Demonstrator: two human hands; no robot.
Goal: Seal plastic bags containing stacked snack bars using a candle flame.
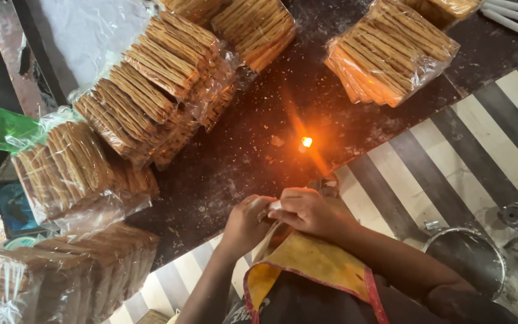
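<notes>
1. I take the small flame (pixel 306 141) on the dark bench (pixel 253 150) as my landmark; both hands sit below it, at the bench's near edge.
2. My left hand (pixel 246 223) and right hand (pixel 307 211) meet over a thin clear plastic piece (pixel 269 211), probably a bag edge, though too small to tell for sure.
3. Grip: both sets of fingers are pinched together on that piece, left from the left side, right from the right and above.
4. The piece lies between the two hands, touching both; its long axis seems to run down towards my yellow apron (pixel 307 261). The right hand is the nearer to the flame.
5. Up and left of the flame lie wrapped stacks of biscuits (pixel 151 78); another wrapped stack (pixel 391 51) lies up and right.
</notes>
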